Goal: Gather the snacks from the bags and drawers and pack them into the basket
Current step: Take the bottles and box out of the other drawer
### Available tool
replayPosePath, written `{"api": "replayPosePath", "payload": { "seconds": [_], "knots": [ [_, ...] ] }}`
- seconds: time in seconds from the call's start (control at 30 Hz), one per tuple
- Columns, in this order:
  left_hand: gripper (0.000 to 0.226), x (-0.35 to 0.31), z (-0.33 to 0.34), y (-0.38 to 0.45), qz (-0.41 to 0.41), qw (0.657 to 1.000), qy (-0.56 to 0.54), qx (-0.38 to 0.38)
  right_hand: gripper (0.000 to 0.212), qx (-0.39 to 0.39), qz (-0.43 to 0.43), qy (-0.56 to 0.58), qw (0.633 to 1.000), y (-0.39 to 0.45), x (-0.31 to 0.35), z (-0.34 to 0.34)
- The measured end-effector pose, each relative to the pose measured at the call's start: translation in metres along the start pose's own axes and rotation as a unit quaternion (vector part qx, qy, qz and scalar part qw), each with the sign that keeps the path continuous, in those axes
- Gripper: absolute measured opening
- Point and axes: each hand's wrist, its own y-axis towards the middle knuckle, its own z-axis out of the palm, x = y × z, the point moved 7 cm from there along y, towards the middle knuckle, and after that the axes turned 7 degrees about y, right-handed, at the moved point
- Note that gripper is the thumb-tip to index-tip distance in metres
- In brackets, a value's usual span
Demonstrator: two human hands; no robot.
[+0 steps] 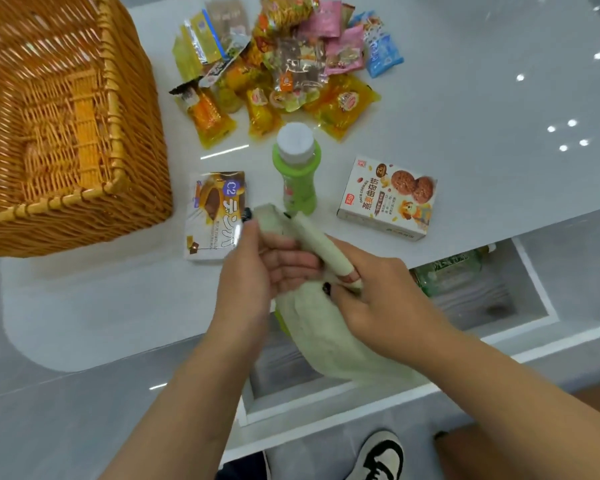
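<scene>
- Head view: both hands work a pale green cloth bag over the bench edge — the left hand grips its upper edge, the right hand pinches its rolled part.
- The wicker basket stands at the left of the bench, tilted toward the camera.
- A heap of snack packets lies beside it — nearer stand a green bottle, a chocolate snack pack and a cookie box.
- An open drawer below holds a bottle.
</scene>
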Motion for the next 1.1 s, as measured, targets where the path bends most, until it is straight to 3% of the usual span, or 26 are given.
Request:
{"api": "replayPosePath", "payload": {
  "seconds": [0.17,0.27,0.33,0.43,0.53,0.63,0.7,0.77,0.9,1.0,1.1],
  "knots": [
    [0.015,-0.022,-0.064,0.013,0.125,0.976,-0.018,-0.176,0.064,0.019,0.022,-0.056,0.998,0.044,0.056,0.033],
    [0.013,-0.012,-0.098,0.024,0.154,0.961,0.051,-0.226,0.057,0.037,0.045,-0.088,0.994,0.068,0.076,0.048],
    [0.016,-0.002,-0.114,0.034,0.163,0.953,0.098,-0.236,0.041,0.017,0.063,-0.116,0.991,0.084,0.080,0.048],
    [0.042,0.004,-0.122,0.056,0.191,0.936,0.218,-0.200,0.025,-0.016,0.105,-0.160,0.981,0.101,0.082,0.046],
    [0.065,0.000,-0.098,0.082,0.292,0.862,0.401,-0.101,0.022,-0.036,0.120,-0.214,0.969,0.104,0.085,0.053],
    [0.078,-0.001,-0.074,0.094,0.279,0.843,0.460,-0.019,0.021,-0.058,0.128,-0.242,0.960,0.104,0.084,0.063],
    [0.106,0.006,-0.074,0.100,0.261,0.832,0.488,-0.024,0.021,-0.070,0.147,-0.253,0.954,0.108,0.079,0.067],
    [0.117,0.013,-0.080,0.105,0.247,0.826,0.505,-0.029,0.019,-0.092,0.164,-0.256,0.948,0.115,0.074,0.065],
    [0.115,0.017,-0.088,0.101,0.266,0.821,0.504,-0.042,0.016,-0.112,0.163,-0.264,0.944,0.142,0.071,0.065],
    [0.121,0.019,-0.096,0.103,0.264,0.820,0.506,-0.038,0.026,-0.118,0.154,-0.267,0.944,0.164,0.079,0.068],
    [0.106,0.018,-0.093,0.104,0.273,0.823,0.498,-0.028,0.038,-0.102,0.130,-0.306,0.938,0.180,0.085,0.075]
  ]
}}
